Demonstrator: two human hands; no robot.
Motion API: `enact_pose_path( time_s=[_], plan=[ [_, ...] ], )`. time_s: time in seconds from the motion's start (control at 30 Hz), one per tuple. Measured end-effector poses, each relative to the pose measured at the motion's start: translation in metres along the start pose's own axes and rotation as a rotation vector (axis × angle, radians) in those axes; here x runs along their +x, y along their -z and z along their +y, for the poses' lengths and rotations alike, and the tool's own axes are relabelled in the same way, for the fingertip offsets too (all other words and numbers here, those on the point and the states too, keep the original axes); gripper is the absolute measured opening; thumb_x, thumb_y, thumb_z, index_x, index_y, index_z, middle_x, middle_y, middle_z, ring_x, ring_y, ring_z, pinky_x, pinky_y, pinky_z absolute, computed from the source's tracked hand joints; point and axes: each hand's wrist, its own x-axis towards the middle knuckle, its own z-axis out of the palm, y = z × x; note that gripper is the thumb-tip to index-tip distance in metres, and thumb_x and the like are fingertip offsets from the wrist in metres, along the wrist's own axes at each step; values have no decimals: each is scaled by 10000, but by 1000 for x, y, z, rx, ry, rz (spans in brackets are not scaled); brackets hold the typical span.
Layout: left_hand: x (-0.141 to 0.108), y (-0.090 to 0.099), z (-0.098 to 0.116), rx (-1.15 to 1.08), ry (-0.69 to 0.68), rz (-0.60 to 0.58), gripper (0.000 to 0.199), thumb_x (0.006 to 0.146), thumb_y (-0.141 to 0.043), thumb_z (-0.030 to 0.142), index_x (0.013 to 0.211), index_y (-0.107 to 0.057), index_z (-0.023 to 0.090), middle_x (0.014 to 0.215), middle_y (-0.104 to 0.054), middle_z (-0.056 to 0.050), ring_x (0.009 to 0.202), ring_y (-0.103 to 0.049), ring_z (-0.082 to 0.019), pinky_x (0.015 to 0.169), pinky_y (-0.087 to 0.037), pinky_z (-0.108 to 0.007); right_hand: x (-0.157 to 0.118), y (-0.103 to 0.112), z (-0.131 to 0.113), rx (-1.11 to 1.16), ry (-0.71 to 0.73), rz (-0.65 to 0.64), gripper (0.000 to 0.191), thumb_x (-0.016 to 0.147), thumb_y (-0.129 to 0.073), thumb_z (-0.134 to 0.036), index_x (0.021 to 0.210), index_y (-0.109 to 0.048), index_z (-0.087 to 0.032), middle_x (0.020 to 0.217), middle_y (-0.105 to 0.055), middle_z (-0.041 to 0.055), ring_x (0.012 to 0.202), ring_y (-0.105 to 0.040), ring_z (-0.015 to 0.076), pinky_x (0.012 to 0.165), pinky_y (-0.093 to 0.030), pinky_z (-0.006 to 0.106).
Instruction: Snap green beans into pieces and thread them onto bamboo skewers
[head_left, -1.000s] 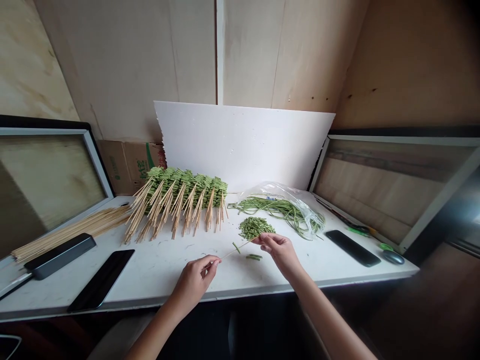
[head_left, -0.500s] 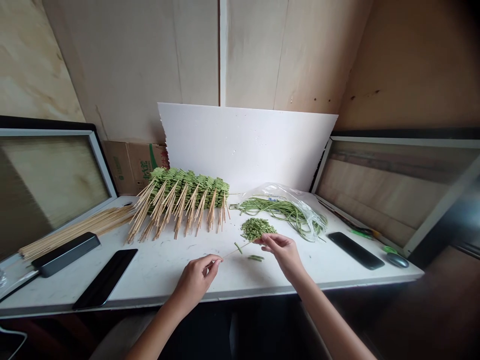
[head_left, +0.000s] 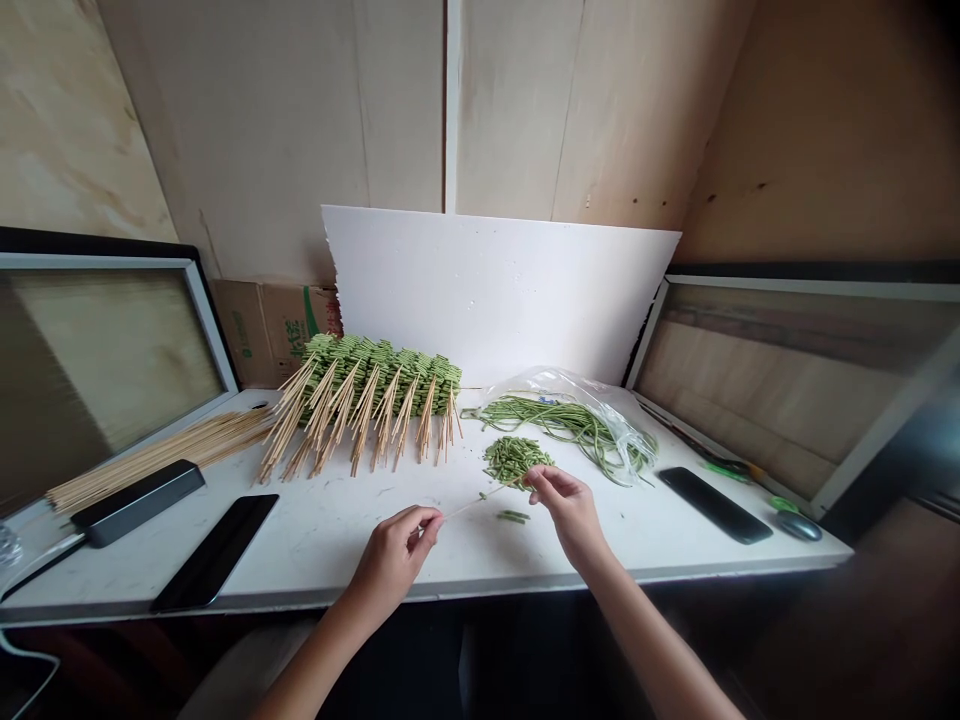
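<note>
A thin wooden skewer [head_left: 462, 509] slants between my two hands over the white table. My left hand [head_left: 399, 545] pinches its lower left end. At its upper right end, the fingers of my right hand [head_left: 559, 500] are closed, beside the pile of cut green bean pieces [head_left: 513, 458]; whether they also grip a bean piece is too small to tell. One short green piece [head_left: 482, 496] is on the skewer, nearer my right hand. Below the pile, a few cut pieces [head_left: 513, 517] lie on the table.
Stacked bean skewers [head_left: 375, 390] stand at the back left, beside loose skewers [head_left: 165, 455]. Long beans [head_left: 559, 418] lie partly under clear plastic. Two dark phones [head_left: 217, 550] [head_left: 715, 504], a black box [head_left: 139, 500] and a mouse [head_left: 799, 525] rest on the white table [head_left: 315, 560].
The green piece on the skewer looks shorter and has turned from its slanted position. Both hands keep nearly the same place and hold. The whole view has shifted slightly.
</note>
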Motion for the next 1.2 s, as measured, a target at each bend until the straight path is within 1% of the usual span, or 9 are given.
enact_pose_path(
  time_s=[0.1, 0.2, 0.3, 0.5, 0.6, 0.83, 1.0, 1.2],
  plan=[
    [-1, 0, -1, 14, -16, -4, 277, 1049, -481, 360, 977, -682, 185, 766, -645, -33, 691, -621, -153, 642, -472, -229, 0, 0, 4, 20, 0, -20, 308, 812, -795, -526, 883, -806, -226, 784, -729, 39, 694, -607, 190, 758, -502, 347],
    [-2, -1, -1, 32, -25, -14, 281, 1056, -467, 352, 974, -677, 184, 747, -617, -19, 673, -586, -143, 642, -456, -227, 0, 1, 5, 14, 18, -33, 311, 826, -784, -525, 882, -810, -220, 781, -726, 44, 748, -622, 209, 782, -497, 351],
    [-2, 0, -1, 47, -24, -20, 274, 1054, -471, 340, 956, -674, 184, 729, -593, -7, 650, -549, -132, 625, -436, -222, 0, 3, 4, -9, 33, -49, 295, 832, -784, -511, 880, -808, -220, 813, -730, 49, 759, -608, 208, 777, -488, 348],
    [-1, 0, -4, 5, -4, -27, 268, 1045, -486, 335, 950, -684, 181, 727, -600, -9, 644, -538, -128, 612, -434, -219, -2, 1, 3, -13, 58, -72, 275, 824, -792, -495, 841, -793, -221, 844, -719, 55, 808, -601, 220, 760, -501, 339],
    [-2, -1, -4, -12, -1, -25, 260, 1038, -500, 329, 941, -689, 179, 736, -619, -17, 639, -537, -127, 599, -432, -217, -3, -2, 4, -17, 56, -61, 292, 820, -790, -506, 846, -790, -215, 843, -717, 66, 819, -606, 228, 759, -519, 345],
    [-3, -5, -2, 27, -31, 51, 223, 1025, -527, 299, 931, -692, 180, 764, -660, -27, 604, -520, -118, 587, -418, -228, -8, -8, 9, -1, 15, 4, 322, 816, -785, -521, 894, -792, -208, 881, -736, 81, 835, -628, 241, 755, -520, 356],
    [-4, -7, -3, 52, -29, 52, 226, 1028, -524, 299, 928, -690, 183, 756, -657, -22, 583, -503, -114, 587, -417, -235, -13, -12, 8, -24, 18, 25, 324, 822, -773, -531, 869, -785, -210, 884, -737, 82, 872, -626, 255, 788, -507, 365],
    [-4, -8, -4, 23, -17, 33, 236, 1029, -527, 312, 937, -699, 178, 728, -643, -21, 599, -542, -123, 580, -434, -230, -15, -14, 5, -17, 45, 26, 303, 829, -773, -517, 853, -779, -215, 888, -732, 83, 911, -629, 265, 807, -506, 361]
  ],
)
